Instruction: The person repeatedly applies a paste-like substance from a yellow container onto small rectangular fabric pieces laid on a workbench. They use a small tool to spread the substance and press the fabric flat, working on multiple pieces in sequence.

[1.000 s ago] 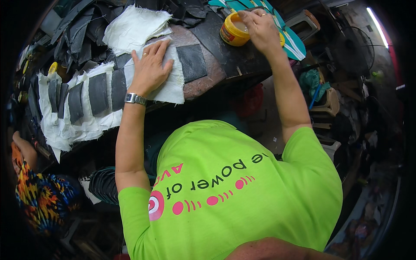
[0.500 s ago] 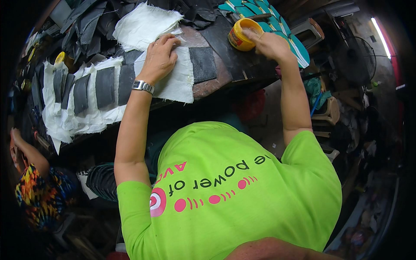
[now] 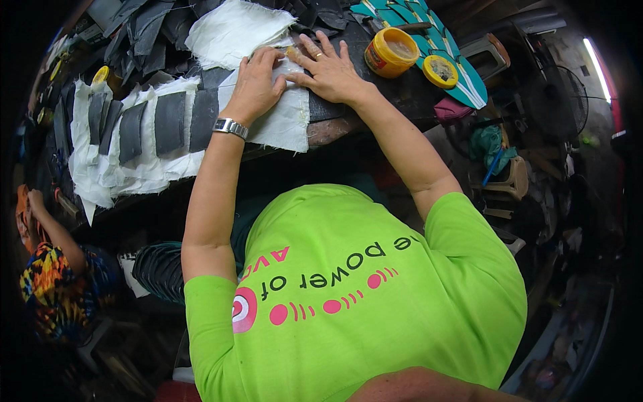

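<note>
White cloth sheet [image 3: 281, 124] is lying flat on the dark workbench [image 3: 402, 94], and both hands are pressing on its upper part. Left hand [image 3: 258, 84] is resting palm down on the cloth with its fingers loosely curled and holding nothing; a metal wristwatch [image 3: 230, 126] is sitting on that wrist. Right hand [image 3: 328, 70] is lying just beside the left hand, touching it at the thumb, with its fingers spread wide and flat across the cloth's far edge and a ring showing on one finger; it too is gripping nothing. Left of the cloth sheet, a row of dark grey strips [image 3: 167, 124] is lying side by side on a longer piece of white fabric [image 3: 100, 174] that is hanging over the bench edge. Beyond the cloth sheet, a crumpled white rag [image 3: 234, 27] is sitting among dark offcuts. Right of the cloth sheet, an open yellow tub [image 3: 390, 52] is standing on the bench, with its yellow lid [image 3: 442, 72] lying near it on a teal striped piece [image 3: 469, 84]. Far left of the cloth sheet, another person in a patterned shirt [image 3: 53, 288] is sitting below the bench.
</note>
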The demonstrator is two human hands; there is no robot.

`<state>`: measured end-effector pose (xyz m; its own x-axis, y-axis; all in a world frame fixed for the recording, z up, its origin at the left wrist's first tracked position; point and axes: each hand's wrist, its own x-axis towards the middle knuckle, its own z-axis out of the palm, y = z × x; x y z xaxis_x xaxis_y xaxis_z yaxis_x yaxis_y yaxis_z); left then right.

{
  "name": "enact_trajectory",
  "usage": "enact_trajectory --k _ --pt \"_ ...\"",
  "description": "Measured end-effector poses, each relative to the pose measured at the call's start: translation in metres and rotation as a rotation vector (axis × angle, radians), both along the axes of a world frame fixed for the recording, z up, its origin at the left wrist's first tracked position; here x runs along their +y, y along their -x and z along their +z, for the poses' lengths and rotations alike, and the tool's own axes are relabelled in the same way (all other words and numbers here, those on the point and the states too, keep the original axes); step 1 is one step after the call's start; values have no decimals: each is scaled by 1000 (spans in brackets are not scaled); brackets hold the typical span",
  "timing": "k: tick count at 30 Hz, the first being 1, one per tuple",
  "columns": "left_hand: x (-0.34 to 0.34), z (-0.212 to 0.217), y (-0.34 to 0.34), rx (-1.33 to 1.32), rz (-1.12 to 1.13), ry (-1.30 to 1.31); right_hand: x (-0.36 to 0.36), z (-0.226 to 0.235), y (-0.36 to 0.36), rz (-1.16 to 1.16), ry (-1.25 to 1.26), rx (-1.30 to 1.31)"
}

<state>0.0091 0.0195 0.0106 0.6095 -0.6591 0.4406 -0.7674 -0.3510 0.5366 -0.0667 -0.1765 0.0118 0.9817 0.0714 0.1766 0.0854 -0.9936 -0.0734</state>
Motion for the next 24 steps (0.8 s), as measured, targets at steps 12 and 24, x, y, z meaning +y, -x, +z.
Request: enact_trajectory --k 12,24 --pt "0 -8 3 -169 35 -80 -6 24 70 379 -64 144" --pt "-14 -8 -5 -331 125 -175 21 28 89 304 155 0"
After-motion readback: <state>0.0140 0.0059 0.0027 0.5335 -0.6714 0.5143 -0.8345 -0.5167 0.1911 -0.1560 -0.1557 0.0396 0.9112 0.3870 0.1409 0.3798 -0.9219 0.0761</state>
